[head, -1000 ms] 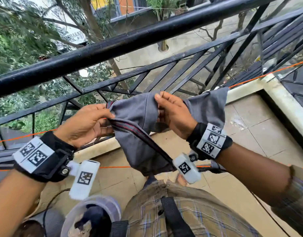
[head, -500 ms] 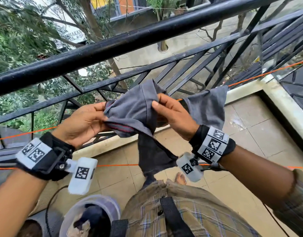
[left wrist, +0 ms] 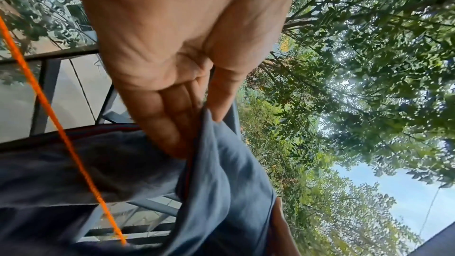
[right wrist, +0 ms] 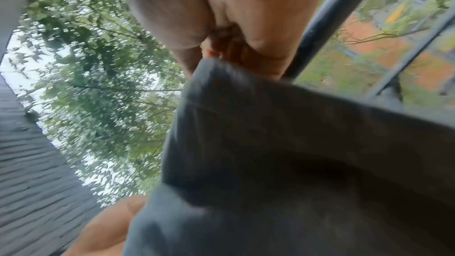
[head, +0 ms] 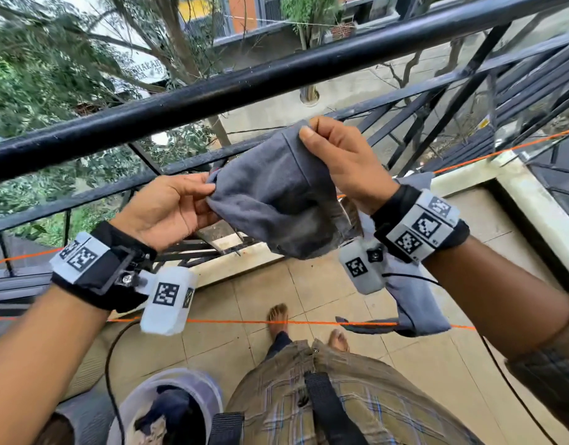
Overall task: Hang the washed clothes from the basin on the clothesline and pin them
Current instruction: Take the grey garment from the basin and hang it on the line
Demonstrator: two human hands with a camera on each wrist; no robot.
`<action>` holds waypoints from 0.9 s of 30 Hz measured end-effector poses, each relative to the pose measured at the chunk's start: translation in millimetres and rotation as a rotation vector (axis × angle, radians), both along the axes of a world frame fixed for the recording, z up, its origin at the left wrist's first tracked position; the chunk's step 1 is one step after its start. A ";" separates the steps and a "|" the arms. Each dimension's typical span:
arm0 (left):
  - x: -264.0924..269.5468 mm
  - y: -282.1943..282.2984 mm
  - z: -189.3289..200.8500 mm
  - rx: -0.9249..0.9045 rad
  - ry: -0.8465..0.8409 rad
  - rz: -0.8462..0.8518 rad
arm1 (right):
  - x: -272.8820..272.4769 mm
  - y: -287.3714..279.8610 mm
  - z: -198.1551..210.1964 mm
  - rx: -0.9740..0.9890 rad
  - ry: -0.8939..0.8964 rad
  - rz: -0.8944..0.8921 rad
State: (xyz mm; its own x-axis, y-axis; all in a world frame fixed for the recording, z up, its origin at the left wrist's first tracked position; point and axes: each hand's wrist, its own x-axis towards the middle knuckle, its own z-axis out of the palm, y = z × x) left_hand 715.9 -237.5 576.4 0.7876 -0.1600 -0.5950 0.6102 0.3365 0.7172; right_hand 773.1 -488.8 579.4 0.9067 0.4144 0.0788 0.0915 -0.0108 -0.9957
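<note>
A grey garment (head: 276,200) is held up between both hands in front of the black railing. My left hand (head: 209,187) pinches its left edge between thumb and fingers; the left wrist view shows the hand (left wrist: 199,110) pinching the cloth (left wrist: 221,182). My right hand (head: 309,130) pinches the upper right corner, higher than the left; the right wrist view shows the blurred cloth (right wrist: 270,143). An orange clothesline (head: 276,322) runs below the hands, with another grey cloth (head: 418,309) draped over it. The basin (head: 193,390) with dark clothes sits on the floor at lower left.
A thick black rail (head: 276,78) crosses just above the hands, with slanted railing bars (head: 437,101) behind. A second orange line (head: 501,152) runs at right by the ledge (head: 514,194). My bare feet (head: 278,313) stand on the tiled floor (head: 309,284).
The garment has been turned and spread between the hands; my right hand rose to its top corner and the left moved to its left edge. The hanging striped band is no longer seen.
</note>
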 end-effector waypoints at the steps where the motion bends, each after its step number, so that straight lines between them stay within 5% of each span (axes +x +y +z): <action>1: -1.2 1.9 -3.6 0.017 0.019 -0.001 | 1.5 -6.1 -1.8 -0.036 0.014 0.040; 12: -41.5 -14.0 -91.5 0.500 0.267 -0.031 | -30.5 -44.3 -99.6 -0.620 0.258 0.519; 17: -40.3 -17.9 -95.1 0.555 0.231 -0.099 | -34.2 -28.9 -115.8 -0.655 0.431 0.449; 22: -41.8 -3.3 -89.4 0.347 0.158 -0.095 | -21.8 -7.2 -116.3 -0.393 0.526 0.124; 27: -27.5 18.5 -78.9 0.266 0.027 0.054 | -13.0 -2.3 -110.7 -0.360 0.345 0.030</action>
